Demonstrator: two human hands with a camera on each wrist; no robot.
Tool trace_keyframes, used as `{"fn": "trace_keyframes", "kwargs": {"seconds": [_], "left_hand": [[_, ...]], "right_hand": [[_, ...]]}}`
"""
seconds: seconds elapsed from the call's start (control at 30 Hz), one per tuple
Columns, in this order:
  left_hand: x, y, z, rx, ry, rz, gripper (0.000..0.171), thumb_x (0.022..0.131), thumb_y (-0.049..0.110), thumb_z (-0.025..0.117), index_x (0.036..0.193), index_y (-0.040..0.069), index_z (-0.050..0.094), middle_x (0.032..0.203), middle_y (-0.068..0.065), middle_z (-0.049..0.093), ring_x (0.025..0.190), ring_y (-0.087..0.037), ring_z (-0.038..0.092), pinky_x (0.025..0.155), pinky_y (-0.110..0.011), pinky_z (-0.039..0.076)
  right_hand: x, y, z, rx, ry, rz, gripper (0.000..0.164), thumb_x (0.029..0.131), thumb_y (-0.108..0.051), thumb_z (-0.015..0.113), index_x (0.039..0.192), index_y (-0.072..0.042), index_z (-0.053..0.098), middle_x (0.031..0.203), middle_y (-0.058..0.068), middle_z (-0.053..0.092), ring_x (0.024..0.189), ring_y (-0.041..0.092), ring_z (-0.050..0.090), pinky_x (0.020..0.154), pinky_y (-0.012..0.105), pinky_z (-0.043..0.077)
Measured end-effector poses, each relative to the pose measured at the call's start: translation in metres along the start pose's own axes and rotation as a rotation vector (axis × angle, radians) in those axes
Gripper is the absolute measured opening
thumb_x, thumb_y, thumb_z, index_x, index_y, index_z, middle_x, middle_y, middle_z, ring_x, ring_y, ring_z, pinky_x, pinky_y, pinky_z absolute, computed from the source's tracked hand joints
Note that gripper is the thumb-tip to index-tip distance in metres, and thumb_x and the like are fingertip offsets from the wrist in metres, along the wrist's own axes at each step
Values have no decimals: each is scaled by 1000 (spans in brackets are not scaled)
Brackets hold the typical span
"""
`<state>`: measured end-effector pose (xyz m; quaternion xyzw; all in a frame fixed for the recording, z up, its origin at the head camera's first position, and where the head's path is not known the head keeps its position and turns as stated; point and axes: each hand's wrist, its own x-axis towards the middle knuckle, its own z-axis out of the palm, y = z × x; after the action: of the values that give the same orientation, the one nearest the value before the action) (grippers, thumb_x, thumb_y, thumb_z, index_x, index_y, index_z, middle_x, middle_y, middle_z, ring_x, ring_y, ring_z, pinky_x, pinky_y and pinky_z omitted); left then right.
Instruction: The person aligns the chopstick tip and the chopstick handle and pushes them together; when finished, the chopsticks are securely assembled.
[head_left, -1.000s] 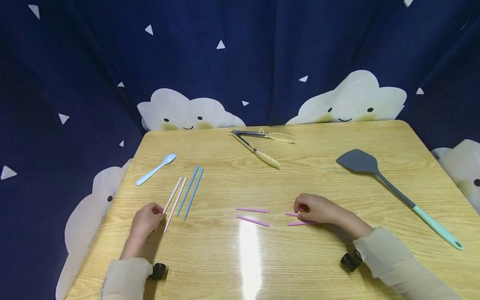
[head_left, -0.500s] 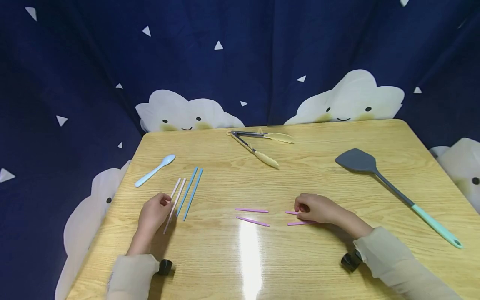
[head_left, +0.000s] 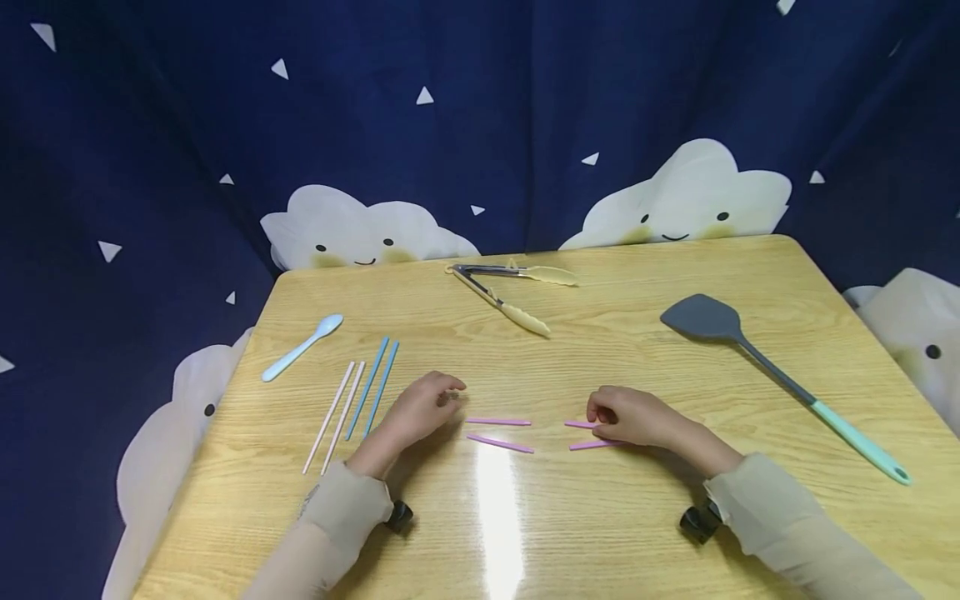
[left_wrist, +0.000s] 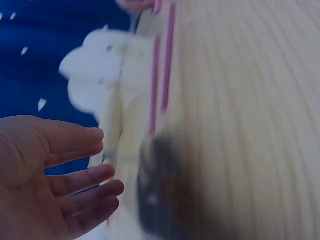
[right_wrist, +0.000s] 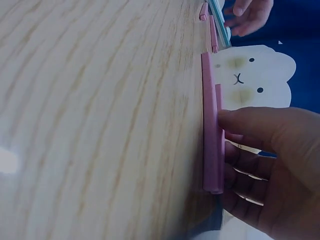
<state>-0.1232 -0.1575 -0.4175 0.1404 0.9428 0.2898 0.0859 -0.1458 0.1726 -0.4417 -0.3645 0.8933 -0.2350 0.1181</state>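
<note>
In the head view my left hand (head_left: 420,410) hovers with nothing in it, left of two short pink sticks (head_left: 500,443). Its fingers are loosely bent and apart in the left wrist view. Two more short pink sticks (head_left: 592,445) lie farther right, under my right hand (head_left: 636,417). There, thumb and fingers pinch the farther pink stick (right_wrist: 218,95), whose middle the hand partly hides. The nearer pink stick (right_wrist: 210,150) lies in front of it on the table. White chopsticks (head_left: 343,417) and blue chopsticks (head_left: 382,387) lie in pairs left of my left hand.
A pale blue spoon (head_left: 302,347) lies at the table's left. Yellow-tipped tongs (head_left: 480,287) lie spread at the back edge. A grey turner with a mint handle (head_left: 780,379) slants across the right side. A navy curtain (head_left: 525,125) hangs behind the table (head_left: 600,525).
My left hand has let go of the white chopstick and moved right, past the blue chopsticks, toward the pink sticks. The right hand stays in place. The head view has shifted slightly.
</note>
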Motion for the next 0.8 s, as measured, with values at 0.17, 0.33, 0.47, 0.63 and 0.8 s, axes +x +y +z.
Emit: {"fn": "trace_keyframes", "kwargs": {"seconds": [0.17, 0.33, 0.47, 0.63, 0.8], "left_hand": [[13, 16, 18, 62, -104, 155, 15, 86, 14, 60, 97, 9, 68, 97, -4, 59, 91, -19, 55, 79, -35, 45], [20, 26, 30, 153, -124, 245, 13, 84, 18, 63, 91, 11, 71, 93, 0, 60, 90, -18, 53, 78, -31, 45], [22, 28, 34, 209, -120, 264, 11, 81, 20, 66, 89, 13, 71, 91, 2, 59, 86, -15, 51, 73, -26, 44], [24, 29, 36, 303, -100, 329, 7, 79, 20, 69, 84, 16, 70, 88, 4, 58, 80, -13, 50, 66, -22, 42], [25, 30, 39, 411, -48, 419, 3, 78, 18, 69, 79, 15, 68, 83, 4, 59, 74, -12, 52, 62, -21, 43]], "right_hand": [[0, 0, 2, -13, 7, 35, 11, 78, -10, 66, 79, -14, 56, 69, -9, 43, 60, 4, 38, 52, 20, 34], [-1, -1, 1, -14, 12, 76, 9, 82, -11, 63, 79, -15, 56, 70, -9, 44, 60, 5, 38, 52, 21, 34], [-1, -2, -2, -4, 12, 97, 7, 83, -11, 62, 80, -14, 57, 71, -8, 46, 60, 6, 39, 52, 22, 35], [2, -1, -11, 21, 45, 102, 3, 83, -11, 61, 82, -11, 58, 69, -9, 49, 59, 5, 41, 51, 22, 36], [4, -6, -27, 52, 97, 109, 3, 83, -8, 60, 85, -11, 58, 68, -8, 51, 60, 6, 43, 52, 23, 36]]}}
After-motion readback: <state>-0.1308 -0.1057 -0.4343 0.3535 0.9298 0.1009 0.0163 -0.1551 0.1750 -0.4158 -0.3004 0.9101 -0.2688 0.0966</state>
